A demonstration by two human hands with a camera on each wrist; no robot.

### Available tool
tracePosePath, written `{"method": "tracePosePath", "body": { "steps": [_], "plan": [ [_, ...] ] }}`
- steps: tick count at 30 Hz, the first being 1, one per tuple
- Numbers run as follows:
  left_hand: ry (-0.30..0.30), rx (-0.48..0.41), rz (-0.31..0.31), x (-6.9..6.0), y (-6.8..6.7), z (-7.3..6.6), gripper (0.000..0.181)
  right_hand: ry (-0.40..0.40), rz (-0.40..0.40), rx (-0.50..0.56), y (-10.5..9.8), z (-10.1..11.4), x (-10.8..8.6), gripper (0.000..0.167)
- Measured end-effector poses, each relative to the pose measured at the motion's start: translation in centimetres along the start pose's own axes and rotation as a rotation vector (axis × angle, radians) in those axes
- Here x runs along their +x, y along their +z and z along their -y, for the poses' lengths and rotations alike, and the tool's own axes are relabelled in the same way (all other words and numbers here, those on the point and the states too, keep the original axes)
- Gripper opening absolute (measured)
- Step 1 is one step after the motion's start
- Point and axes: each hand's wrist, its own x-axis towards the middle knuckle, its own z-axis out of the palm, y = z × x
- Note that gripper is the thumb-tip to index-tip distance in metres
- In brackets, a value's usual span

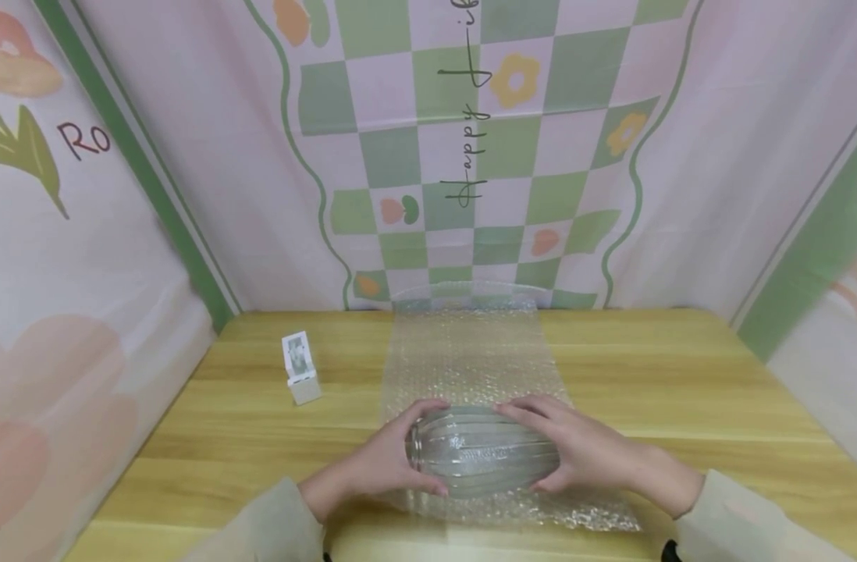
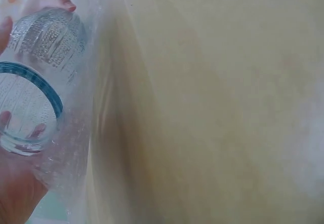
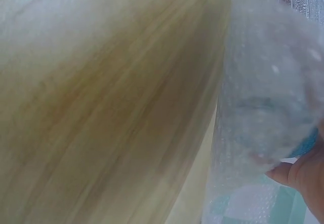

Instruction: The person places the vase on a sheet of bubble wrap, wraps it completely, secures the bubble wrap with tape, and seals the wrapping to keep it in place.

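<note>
A clear ribbed glass vase (image 1: 481, 453) lies on its side over a sheet of bubble wrap (image 1: 471, 351). My left hand (image 1: 382, 462) grips the vase's mouth end, thumb on the near side and fingers on the far side. At the opposite end, my right hand (image 1: 593, 446) holds the glass the same way. The left wrist view shows the vase's open mouth with its bluish rim (image 2: 43, 89), and the dotted glass body beyond. In the right wrist view, bubble wrap (image 3: 263, 92) covers much of the vase, and part of my right hand (image 3: 306, 178) shows at the edge.
A small white box-like object (image 1: 300, 368) with a greyish picture on its upright part stands on the wooden table (image 1: 253, 445), left of the wrap. The wrap reaches the table's back edge and rises against the checkered curtain (image 1: 456, 156). Printed curtains hang on both sides.
</note>
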Motion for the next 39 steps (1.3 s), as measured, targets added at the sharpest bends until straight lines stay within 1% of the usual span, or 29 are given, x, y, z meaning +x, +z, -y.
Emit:
{"method": "tracePosePath", "body": {
  "steps": [8,14,16,19,23,25,27,30,32,33,35,39],
  "plan": [
    [0.005,-0.004,0.000,-0.1,0.4,0.4,0.110,0.001,0.016,-0.003,0.2,0.0,-0.2,0.107],
    [0.020,-0.016,0.009,0.0,0.3,0.6,0.109,0.017,0.036,0.012,0.0,0.0,-0.2,0.108],
    [0.021,-0.009,0.011,0.0,0.2,0.7,0.109,0.025,0.046,0.017,0.0,0.1,-0.2,0.108],
    [0.021,0.025,0.013,0.1,0.0,0.6,0.109,0.032,0.057,0.024,-0.1,0.0,-0.2,0.108],
    [0.026,0.132,0.001,0.2,-0.3,0.0,0.109,0.036,0.061,0.039,-0.1,-0.1,-0.1,0.108],
    [0.056,0.218,-0.001,0.2,-0.4,-0.6,0.108,0.035,0.058,0.044,0.0,-0.2,-0.1,0.109],
    [0.110,0.345,0.007,0.2,-0.3,-1.4,0.106,0.030,0.054,0.045,0.1,-0.2,-0.1,0.109],
    [0.218,0.563,0.019,0.2,0.1,-2.7,0.105,0.024,0.052,0.048,0.1,-0.3,-0.1,0.108],
    [0.265,0.672,0.017,0.1,0.6,-3.5,0.106,0.022,0.052,0.046,0.1,-0.3,-0.1,0.108],
    [0.276,0.718,0.013,0.2,0.8,-3.8,0.107,0.022,0.052,0.043,0.1,-0.3,-0.1,0.108],
    [0.271,0.766,0.004,0.2,1.3,-4.3,0.109,0.025,0.054,0.043,0.0,-0.3,-0.1,0.108],
    [0.215,0.845,-0.007,0.4,2.1,-4.6,0.111,0.043,0.070,0.051,-0.1,-0.1,-0.1,0.108]
  ]
}}
